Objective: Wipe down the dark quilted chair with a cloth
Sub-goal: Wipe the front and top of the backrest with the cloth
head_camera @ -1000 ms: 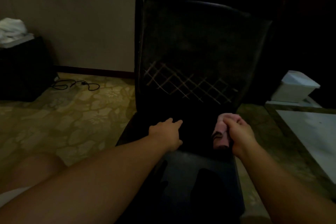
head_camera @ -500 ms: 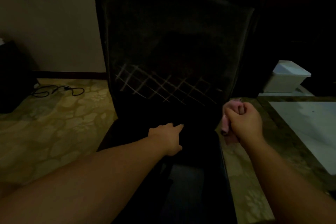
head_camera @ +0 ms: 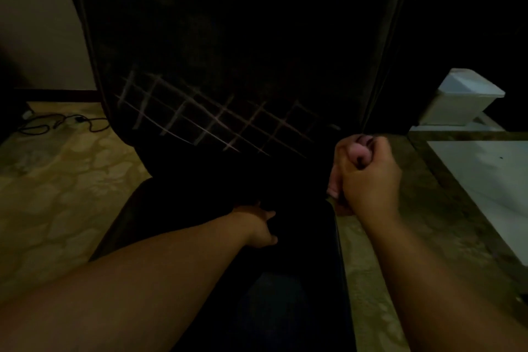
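I see the dark quilted leather chair (head_camera: 228, 80) filling the middle of my view, its pale diamond stitching catching light low on the backrest. My right hand (head_camera: 368, 177) is fisted tight around a bunched pink cloth (head_camera: 358, 148), just off the chair's right edge. My left hand (head_camera: 257, 227) reaches onto the seat; its fingers are lost in shadow, so I cannot tell their grip.
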`<state>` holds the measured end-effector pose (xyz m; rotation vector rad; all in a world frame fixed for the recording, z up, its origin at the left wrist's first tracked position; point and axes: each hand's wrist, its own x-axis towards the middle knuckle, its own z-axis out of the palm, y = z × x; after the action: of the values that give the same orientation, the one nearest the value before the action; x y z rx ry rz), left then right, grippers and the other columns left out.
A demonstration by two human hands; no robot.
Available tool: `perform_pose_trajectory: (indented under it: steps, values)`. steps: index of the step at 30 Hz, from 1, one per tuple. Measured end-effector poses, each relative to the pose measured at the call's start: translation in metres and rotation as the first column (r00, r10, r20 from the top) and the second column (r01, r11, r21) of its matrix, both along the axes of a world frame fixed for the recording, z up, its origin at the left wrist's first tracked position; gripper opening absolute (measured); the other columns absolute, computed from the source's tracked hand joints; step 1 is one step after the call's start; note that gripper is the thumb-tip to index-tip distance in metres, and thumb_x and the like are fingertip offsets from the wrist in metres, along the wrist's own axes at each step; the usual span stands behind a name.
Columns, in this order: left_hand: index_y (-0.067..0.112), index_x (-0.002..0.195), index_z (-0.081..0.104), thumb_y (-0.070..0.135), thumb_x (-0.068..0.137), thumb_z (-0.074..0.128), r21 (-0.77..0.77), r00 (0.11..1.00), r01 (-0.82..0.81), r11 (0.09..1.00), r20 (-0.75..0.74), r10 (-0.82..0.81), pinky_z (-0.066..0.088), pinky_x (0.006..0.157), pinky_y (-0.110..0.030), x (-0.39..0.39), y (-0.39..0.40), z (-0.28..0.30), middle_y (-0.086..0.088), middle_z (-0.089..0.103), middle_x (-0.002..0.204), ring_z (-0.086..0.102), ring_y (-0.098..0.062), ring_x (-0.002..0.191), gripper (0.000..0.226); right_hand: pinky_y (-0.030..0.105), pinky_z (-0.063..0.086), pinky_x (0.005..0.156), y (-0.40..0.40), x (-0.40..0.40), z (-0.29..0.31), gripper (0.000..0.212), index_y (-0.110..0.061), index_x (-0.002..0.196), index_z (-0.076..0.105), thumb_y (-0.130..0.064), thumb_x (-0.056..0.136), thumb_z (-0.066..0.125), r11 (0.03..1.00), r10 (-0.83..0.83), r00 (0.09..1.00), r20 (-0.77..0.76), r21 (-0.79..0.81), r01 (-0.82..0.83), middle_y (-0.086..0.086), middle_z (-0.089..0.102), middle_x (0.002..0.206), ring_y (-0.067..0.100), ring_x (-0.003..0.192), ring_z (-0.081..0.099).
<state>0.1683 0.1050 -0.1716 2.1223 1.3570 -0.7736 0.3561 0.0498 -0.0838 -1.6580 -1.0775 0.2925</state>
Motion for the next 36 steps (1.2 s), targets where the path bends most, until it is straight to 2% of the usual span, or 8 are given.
perform_pose_trajectory:
  steps: [9,12,16,21,24,28,32,36]
  values:
    - [0.042,0.162,0.01,0.057,0.098,0.052,-0.004,0.998,-0.033,0.999,0.046,0.033,0.009,0.128,-0.042,-0.01,-0.005,0.0,-0.003,-0.008,0.172,-0.004,-0.034,0.157,0.078,0.019,0.044,0.042,-0.001,-0.016,-0.025,0.013,-0.013,0.091,0.053,-0.017,0.09,0.065,0.968,-0.072,0.988,-0.133,-0.248,0.038,0.002,0.061,0.068,0.014,0.057,0.064]
    - [0.041,0.162,0.006,0.057,0.098,0.051,-0.014,0.999,-0.025,1.0,0.022,0.025,0.007,0.128,-0.046,-0.009,-0.008,-0.003,-0.004,-0.011,0.171,-0.009,-0.037,0.156,0.079,0.017,0.04,0.044,0.002,-0.02,-0.019,0.012,-0.013,0.084,0.056,-0.019,0.088,0.066,0.964,-0.105,0.993,-0.058,-0.251,0.087,-0.003,0.057,0.069,0.015,0.065,0.063]
    - [0.041,0.163,0.003,0.057,0.1,0.049,-0.048,0.998,-0.038,0.998,0.038,0.04,0.002,0.127,-0.049,-0.008,-0.011,0.005,-0.002,-0.015,0.171,-0.015,-0.039,0.155,0.08,0.029,0.05,0.056,0.001,-0.024,0.004,0.015,-0.018,0.08,0.056,-0.024,0.089,0.067,0.987,-0.063,0.998,0.013,-0.149,0.064,-0.004,0.059,0.073,0.007,0.065,0.059]
    - [0.045,0.162,0.01,0.057,0.097,0.053,-0.09,0.989,-0.084,0.992,0.116,0.095,0.002,0.127,-0.051,-0.015,-0.007,0.005,0.003,-0.013,0.171,-0.015,-0.036,0.155,0.078,0.01,0.043,0.05,0.0,-0.024,0.047,0.015,-0.011,0.088,0.057,-0.021,0.093,0.067,0.99,-0.001,1.0,0.019,0.14,-0.002,-0.007,0.054,0.069,-0.007,0.059,0.057]
    - [0.049,0.16,0.012,0.061,0.093,0.055,-0.075,0.987,-0.095,0.993,0.122,0.104,0.003,0.127,-0.051,-0.017,-0.005,-0.004,0.005,-0.012,0.171,-0.015,-0.033,0.156,0.08,0.012,0.043,0.045,-0.002,-0.023,0.032,0.011,-0.015,0.091,0.057,-0.023,0.094,0.064,0.998,0.041,0.998,0.048,-0.058,-0.038,-0.005,0.059,0.075,-0.002,0.059,0.061]
    - [0.05,0.159,0.011,0.062,0.091,0.055,-0.063,0.992,-0.054,0.997,0.108,0.061,0.007,0.127,-0.051,-0.025,-0.004,-0.008,0.007,-0.011,0.171,-0.011,-0.03,0.157,0.083,0.014,0.034,0.039,-0.004,-0.023,-0.005,0.015,-0.021,0.08,0.051,-0.028,0.091,0.058,0.938,0.071,0.951,0.301,-0.343,0.039,-0.002,0.058,0.068,0.014,0.058,0.059]
    - [0.044,0.161,0.018,0.055,0.095,0.058,-0.045,0.99,-0.025,0.999,0.138,0.031,0.013,0.127,-0.037,-0.037,-0.004,0.002,0.007,-0.007,0.171,0.0,-0.025,0.158,0.078,0.04,0.054,0.046,0.009,-0.026,0.002,0.017,-0.025,0.081,0.049,-0.036,0.09,0.058,0.983,0.075,0.96,0.269,-0.181,-0.026,0.0,0.063,0.068,0.02,0.057,0.064]
    - [0.048,0.159,0.019,0.056,0.091,0.059,-0.041,0.991,-0.079,0.996,0.108,0.083,0.018,0.127,-0.041,-0.047,0.002,0.004,0.005,-0.008,0.172,0.002,-0.029,0.158,0.079,0.043,0.054,0.048,0.019,-0.027,0.029,0.021,-0.028,0.086,0.051,-0.046,0.094,0.058,0.99,0.073,0.974,0.212,0.102,-0.097,0.0,0.064,0.07,0.02,0.058,0.066]
